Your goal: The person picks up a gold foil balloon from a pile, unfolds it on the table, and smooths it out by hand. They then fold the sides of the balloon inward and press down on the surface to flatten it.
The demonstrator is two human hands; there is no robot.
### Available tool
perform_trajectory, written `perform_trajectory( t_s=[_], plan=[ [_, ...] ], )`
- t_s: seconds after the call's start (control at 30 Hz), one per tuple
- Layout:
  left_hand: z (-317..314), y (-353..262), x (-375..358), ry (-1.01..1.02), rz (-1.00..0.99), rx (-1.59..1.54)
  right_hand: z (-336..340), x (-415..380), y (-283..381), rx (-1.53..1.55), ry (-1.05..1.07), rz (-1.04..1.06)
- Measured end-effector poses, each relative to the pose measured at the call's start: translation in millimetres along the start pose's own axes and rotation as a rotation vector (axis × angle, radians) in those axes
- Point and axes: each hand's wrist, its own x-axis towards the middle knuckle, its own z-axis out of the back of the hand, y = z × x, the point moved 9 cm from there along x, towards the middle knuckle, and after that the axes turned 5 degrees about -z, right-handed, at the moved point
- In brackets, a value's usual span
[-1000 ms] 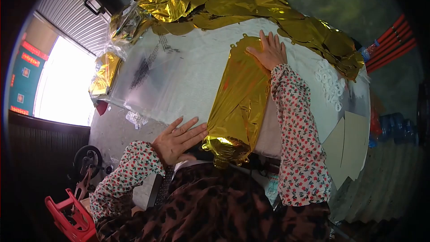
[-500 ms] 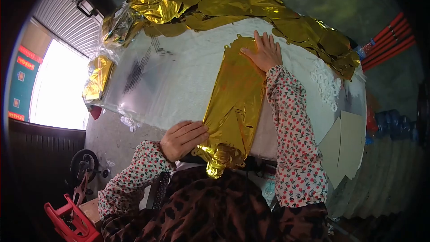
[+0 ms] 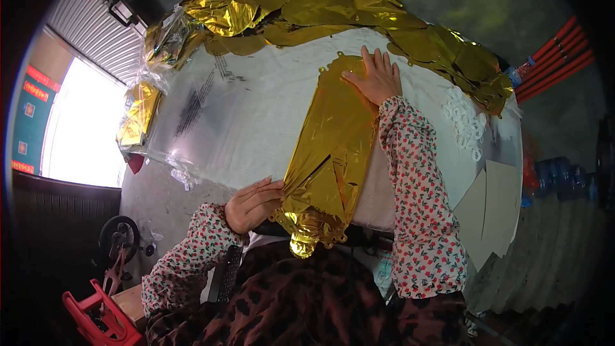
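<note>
A flat gold foil balloon [image 3: 336, 131] lies lengthwise on the white-covered table, with small tabs along its far rounded end and a crumpled, bunched near end hanging at the table's front edge. On its far right part my right hand [image 3: 379, 80] rests flat, fingers stretched out and slightly spread. My left hand [image 3: 255, 205] is at the balloon's near left edge, its fingers close together and the thumb hidden. Creases run across the foil from those fingertips, which appear to pinch the edge.
More gold foil balloons [image 3: 307, 9] are heaped along the table's far edge. Clear plastic film [image 3: 198, 112] covers the left side. White rings [image 3: 466, 122] and grey card sheets [image 3: 490, 211] lie at right. A red stool [image 3: 102, 317] stands on the floor at lower left.
My left hand has moved slightly left, and the balloon's near end has shifted left with it, with creases now showing at its left edge. My right hand stays almost in place.
</note>
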Motion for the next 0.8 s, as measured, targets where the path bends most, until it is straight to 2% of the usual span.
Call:
perform_trajectory(
  t_s=[0.17, 0.23, 0.27, 0.33, 0.43, 0.57, 0.8],
  plan=[
    [3, -1, -5, -0.012, -0.015, -0.046, -1, 0, -1, -0.006, -0.008, 0.003],
    [9, 5, 4, 0.036, 0.127, 0.063, -2, 0, -1, 0.001, -0.013, 0.007],
    [14, 4, 14, 0.035, 0.126, 0.062, -2, 0, -1, -0.007, -0.011, 0.008],
    [1, 10, 29, 0.257, 0.176, 0.195, 0, 2, -1, -0.021, -0.02, 0.011],
    [-11, 11, 38, 0.324, 0.105, 0.277, 0, -1, -2, -0.011, -0.025, 0.006],
    [-18, 13, 31, 0.359, 0.095, 0.288, 3, 0, 0, -0.009, -0.016, 0.009],
    [-14, 11, 34, 0.303, 0.1, 0.231, 3, 3, -4, 0.085, 0.008, 0.025]
  ],
)
